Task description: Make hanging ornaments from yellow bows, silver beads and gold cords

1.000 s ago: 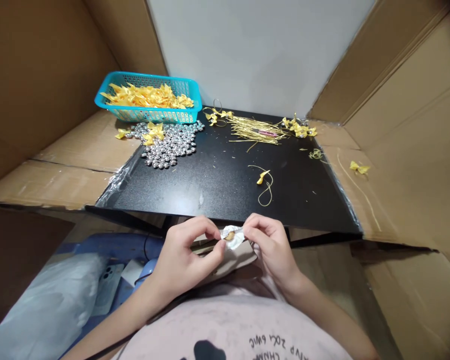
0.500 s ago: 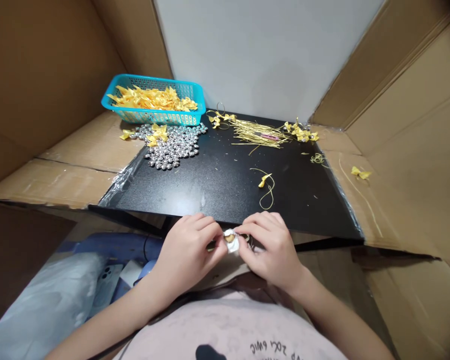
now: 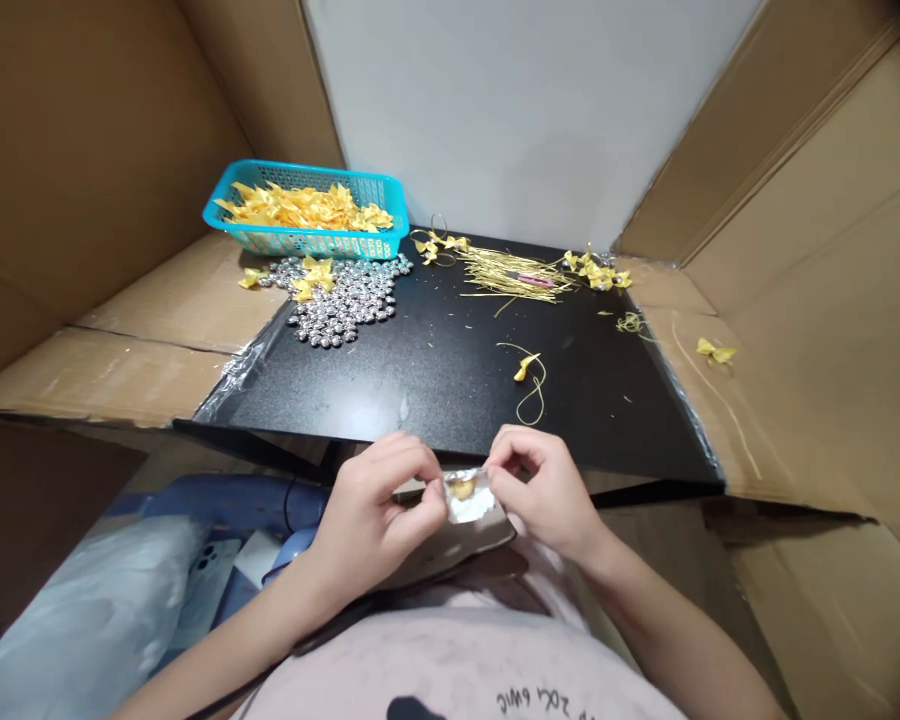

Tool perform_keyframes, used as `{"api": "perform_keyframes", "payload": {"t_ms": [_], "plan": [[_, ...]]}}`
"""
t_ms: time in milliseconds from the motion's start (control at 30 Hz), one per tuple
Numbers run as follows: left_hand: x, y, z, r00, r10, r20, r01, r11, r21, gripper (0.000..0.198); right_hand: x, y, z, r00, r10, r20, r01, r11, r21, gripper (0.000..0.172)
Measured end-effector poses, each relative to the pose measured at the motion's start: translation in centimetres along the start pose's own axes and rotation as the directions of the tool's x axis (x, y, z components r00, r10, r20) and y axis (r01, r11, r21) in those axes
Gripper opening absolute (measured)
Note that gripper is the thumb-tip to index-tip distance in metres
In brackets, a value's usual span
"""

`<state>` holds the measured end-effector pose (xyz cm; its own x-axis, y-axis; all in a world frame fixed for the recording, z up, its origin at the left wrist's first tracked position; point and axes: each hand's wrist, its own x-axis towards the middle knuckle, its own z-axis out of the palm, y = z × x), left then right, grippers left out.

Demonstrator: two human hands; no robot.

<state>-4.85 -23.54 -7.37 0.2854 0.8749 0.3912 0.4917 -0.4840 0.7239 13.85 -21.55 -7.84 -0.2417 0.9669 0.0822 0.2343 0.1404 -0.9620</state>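
In front of the table's near edge, my left hand (image 3: pixel 390 500) pinches the left side of a small silver foil wrapper (image 3: pixel 474 506). My right hand (image 3: pixel 544 492) grips its upper right corner between thumb and finger. Spread between both hands, the foil has a small golden-brown piece (image 3: pixel 462 488) lying on it, its kind too small to tell. Beyond the hands, a yellow ribbon bow (image 3: pixel 523 368) on a looped gold cord lies on the black table (image 3: pixel 420 400).
At the back left stands a turquoise basket (image 3: pixel 307 245) of yellow ribbon bows, with silver beads (image 3: pixel 345 305) before it. Cut gold cords (image 3: pixel 506 275) and finished bows (image 3: pixel 596 270) lie at the back. Cardboard walls flank the table. A phone (image 3: pixel 208 580) lies at lower left.
The foil wrapper has been opened out flatter between my fingers. My right hand has shifted slightly right, and the view has tilted a little.
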Motion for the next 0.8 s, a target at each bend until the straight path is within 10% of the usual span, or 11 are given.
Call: {"api": "perform_keyframes", "payload": {"t_ms": [167, 333, 467, 600, 800], "plan": [[0.2, 0.1, 1.1, 0.943, -0.317, -0.103, 0.253, 0.881, -0.399, 0.023, 0.0, 1.0, 1.4, 0.978, 0.206, 0.032, -0.191, 0.825, 0.532, 0.015], [0.4, -0.6, 1.9, 0.854, -0.516, -0.058, 0.37, 0.683, -0.63, 0.021, 0.3, 1.1, 2.3, 0.953, 0.274, 0.127, -0.292, 0.729, 0.619, 0.017], [0.3, -0.6, 1.4, 0.887, -0.455, -0.074, 0.361, 0.786, -0.502, 0.02, -0.4, 0.6, 1.5, 0.989, -0.079, -0.124, 0.099, 0.981, 0.166, 0.002], [0.2, -0.1, 0.8, 0.932, -0.35, -0.096, 0.298, 0.888, -0.349, 0.021, -1.1, 0.4, 0.5, 0.848, -0.525, -0.072, 0.471, 0.809, -0.35, 0.015], [0.1, 0.6, 0.6, 0.971, -0.227, -0.07, 0.198, 0.936, -0.291, 0.02, -1.2, 0.1, -0.2, 0.78, -0.624, 0.031, 0.531, 0.636, -0.56, 0.012]]}}
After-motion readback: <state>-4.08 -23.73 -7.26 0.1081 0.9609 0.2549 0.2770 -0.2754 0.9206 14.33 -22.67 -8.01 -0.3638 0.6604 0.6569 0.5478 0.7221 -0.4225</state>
